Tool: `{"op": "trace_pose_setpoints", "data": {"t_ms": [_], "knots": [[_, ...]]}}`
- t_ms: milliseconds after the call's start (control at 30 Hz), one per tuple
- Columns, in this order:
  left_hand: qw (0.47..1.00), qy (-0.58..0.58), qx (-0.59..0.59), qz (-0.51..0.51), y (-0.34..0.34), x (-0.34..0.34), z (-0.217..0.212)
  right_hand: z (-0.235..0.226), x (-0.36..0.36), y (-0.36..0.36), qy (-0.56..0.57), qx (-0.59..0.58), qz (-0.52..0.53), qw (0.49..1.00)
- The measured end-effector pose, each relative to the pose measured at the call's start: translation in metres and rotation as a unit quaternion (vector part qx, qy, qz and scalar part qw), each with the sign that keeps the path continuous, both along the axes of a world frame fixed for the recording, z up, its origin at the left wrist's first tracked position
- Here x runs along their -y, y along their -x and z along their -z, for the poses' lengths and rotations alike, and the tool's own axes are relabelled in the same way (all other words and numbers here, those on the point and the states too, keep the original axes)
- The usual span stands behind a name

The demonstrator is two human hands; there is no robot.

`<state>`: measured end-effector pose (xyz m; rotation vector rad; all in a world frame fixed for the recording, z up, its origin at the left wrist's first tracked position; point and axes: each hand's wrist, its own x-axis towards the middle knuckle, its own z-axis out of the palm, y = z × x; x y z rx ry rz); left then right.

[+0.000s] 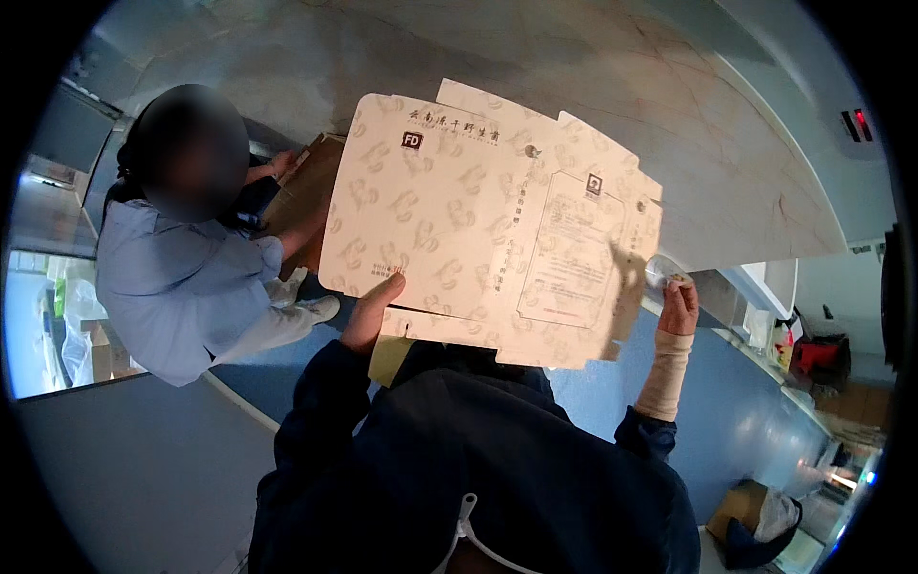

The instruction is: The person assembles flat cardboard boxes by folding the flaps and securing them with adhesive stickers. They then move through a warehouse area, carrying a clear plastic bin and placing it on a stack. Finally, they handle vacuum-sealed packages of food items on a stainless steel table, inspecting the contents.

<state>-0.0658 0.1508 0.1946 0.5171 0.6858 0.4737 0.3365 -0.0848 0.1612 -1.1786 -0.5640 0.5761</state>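
A large cream box blank (430, 210), unfolded and flat, with a pale repeating pattern and dark print, is held up in front of my body. My left hand (376, 311) grips its lower left edge, the thumb lying on the printed face and the other fingers hidden behind. A yellowish flap (387, 357) shows below that hand. Beyond the blank's right edge, my right hand (679, 304) is raised with its fingertips pinched together. Between them is a small, clear, roundish piece (662, 272), whose kind I cannot make out. A beige wrap covers the right forearm.
A pale marble-patterned table (660, 77) with a curved edge spans the far side. At the left, a person in light blue (182, 277) handles a brown cardboard piece (304, 196). A white bin-like container (765, 287) stands right. Bags and a carton (741, 507) sit lower right.
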Motion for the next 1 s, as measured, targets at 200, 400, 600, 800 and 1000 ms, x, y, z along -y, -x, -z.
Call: {"op": "trace_pose_setpoints", "data": {"t_ms": [200, 400, 600, 800, 1000], "knots": [[0.999, -0.037, 0.01, 0.012, -0.01, 0.012, -0.018, -0.061, -0.06, 0.089, 0.055, -0.041, -0.056, 0.996], [0.997, 0.024, 0.08, -0.006, -0.04, 0.042, -0.025, -0.057, -0.101, 0.163, 0.163, -0.149, -0.205, 0.953], [1.0, -0.008, 0.015, -0.017, -0.054, 0.057, -0.009, -0.037, -0.113, 0.164, 0.197, -0.159, -0.246, 0.936], [1.0, 0.003, -0.018, -0.005, -0.052, 0.055, -0.01, -0.026, -0.118, 0.144, 0.174, -0.064, -0.292, 0.938], [1.0, 0.004, -0.017, 0.001, -0.048, 0.048, -0.012, -0.034, -0.142, 0.139, 0.221, 0.089, -0.347, 0.907]]}}
